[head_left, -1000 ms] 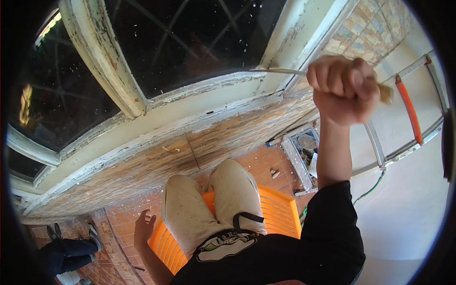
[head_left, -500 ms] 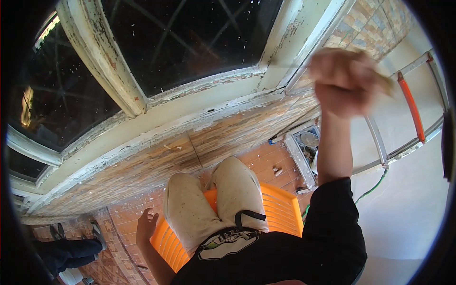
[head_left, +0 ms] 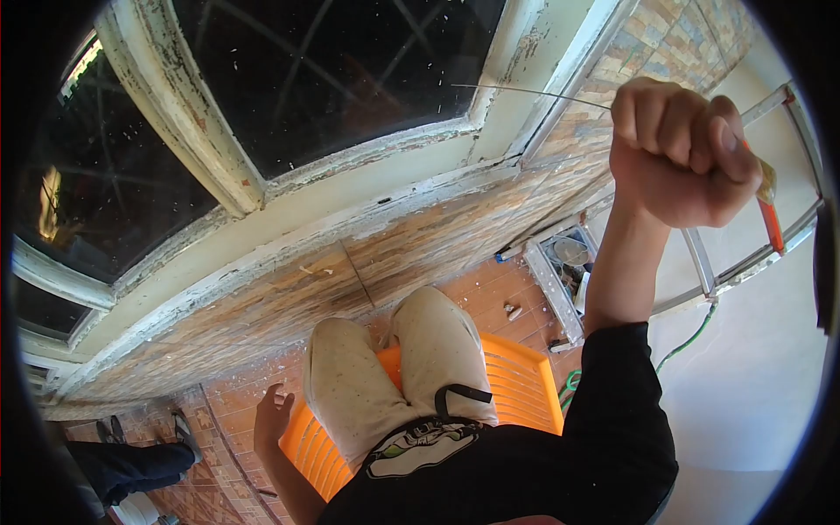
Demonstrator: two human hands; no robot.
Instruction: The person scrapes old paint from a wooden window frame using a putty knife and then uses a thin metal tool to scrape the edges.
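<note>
My right hand (head_left: pixel 678 153) is raised at the upper right, its fingers wrapped round the handle of a thin-bladed tool (head_left: pixel 542 93). A yellowish handle end sticks out behind the fist. The tool's narrow metal part points left and overlaps the right edge of a window pane (head_left: pixel 350 79) in this view. Worn, flaking white paint covers the window frame (head_left: pixel 367 162). My left hand (head_left: pixel 276 407) hangs low beside the orange plastic chair (head_left: pixel 521 376) I sit on, fingers loosely bent and apart, holding nothing.
A ladder (head_left: pixel 700 262) with orange on it leans at the right. Below it stands a paint-spattered step or frame (head_left: pixel 551 293) with containers, near a green hose (head_left: pixel 687 346). Paint flakes dot the tiled floor (head_left: pixel 477 302). Another person's legs (head_left: pixel 131 464) show at lower left.
My right hand has shifted slightly right and is no longer blurred, so the tool's thin metal part now shows. My left hand stays in about the same place.
</note>
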